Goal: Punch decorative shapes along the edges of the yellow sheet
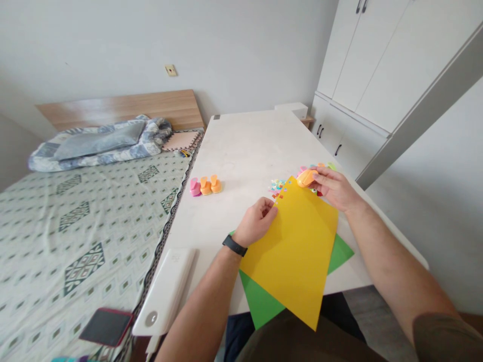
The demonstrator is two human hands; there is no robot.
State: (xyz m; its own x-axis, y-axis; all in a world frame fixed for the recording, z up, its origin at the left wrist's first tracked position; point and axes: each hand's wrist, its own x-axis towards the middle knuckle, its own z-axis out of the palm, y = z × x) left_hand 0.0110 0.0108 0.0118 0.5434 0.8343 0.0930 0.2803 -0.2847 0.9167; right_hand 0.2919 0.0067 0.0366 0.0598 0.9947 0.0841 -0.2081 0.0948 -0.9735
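My left hand [257, 220] pinches the left edge of a yellow sheet of paper [298, 246], which has a row of small punched holes along that edge. In my right hand [334, 187] is an orange craft punch [307, 177], held at the sheet's far corner; whether its jaw is around the paper I cannot tell. Beneath the yellow sheet lies a green sheet of paper [258, 301], turned at an angle. Small coloured paper cut-outs [278, 186] are scattered just beyond the yellow edge. More colourful punches [331, 166] are partly hidden behind my right hand.
Three craft punches, one pink [195, 187] and two orange [210, 185], stand on the left of the white table [249, 141]. A long white device [166, 289] lies at the near left edge. Beside the table is a bed [113, 211] with a tablet [106, 327] on it.
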